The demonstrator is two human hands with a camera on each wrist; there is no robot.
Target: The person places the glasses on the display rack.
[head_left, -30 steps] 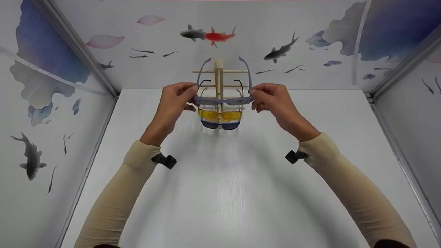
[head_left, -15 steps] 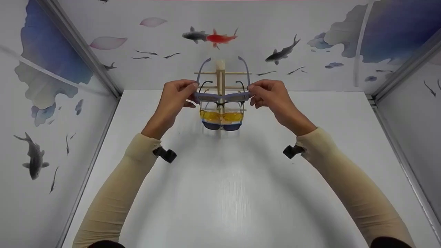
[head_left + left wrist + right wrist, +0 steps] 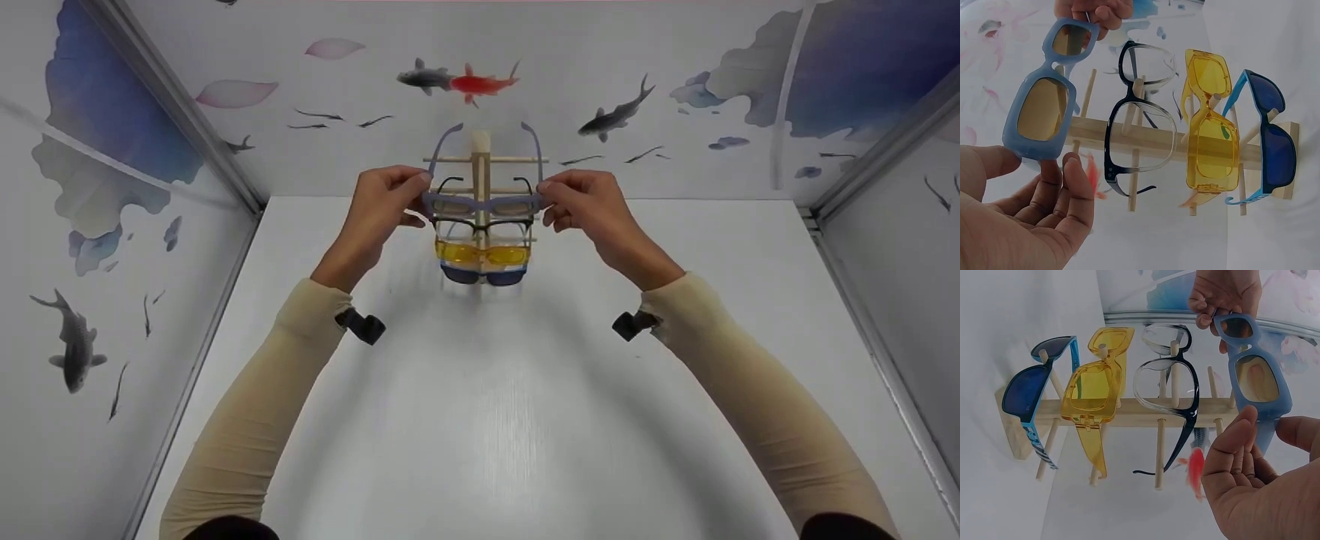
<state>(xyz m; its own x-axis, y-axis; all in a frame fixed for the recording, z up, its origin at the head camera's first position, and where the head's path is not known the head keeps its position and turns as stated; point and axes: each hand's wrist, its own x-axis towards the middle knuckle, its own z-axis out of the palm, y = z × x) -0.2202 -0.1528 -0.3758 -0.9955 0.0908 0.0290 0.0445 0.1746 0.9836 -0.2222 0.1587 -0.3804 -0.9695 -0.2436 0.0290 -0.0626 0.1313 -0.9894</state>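
Blue-framed sunglasses [image 3: 1039, 146] with brownish lenses are held at the top of a wooden glasses stand [image 3: 481, 142]. My left hand [image 3: 381, 217] pinches their left hinge corner between thumb and fingers, and my right hand [image 3: 589, 217] pinches the right one. Their temples point back past the upright, either side of it. Below them on the stand sit black-and-clear glasses [image 3: 1112, 135], then yellow glasses [image 3: 1213, 152], and lowest the dark blue sunglasses [image 3: 1279, 157]. In the right wrist view the blue frame's bridge is close to the front of the stand's upper end.
The stand stands on a white table [image 3: 487, 420] near the back wall [image 3: 525, 45], which carries printed fish. Thin wooden pegs [image 3: 1159, 455] stick out sideways from the upright. Patterned side walls [image 3: 135, 247] flank the table.
Both hands have moved the blue-framed sunglasses slightly up and back in the head view. The black-and-clear glasses beneath now show more fully. Both hands keep their pinch.
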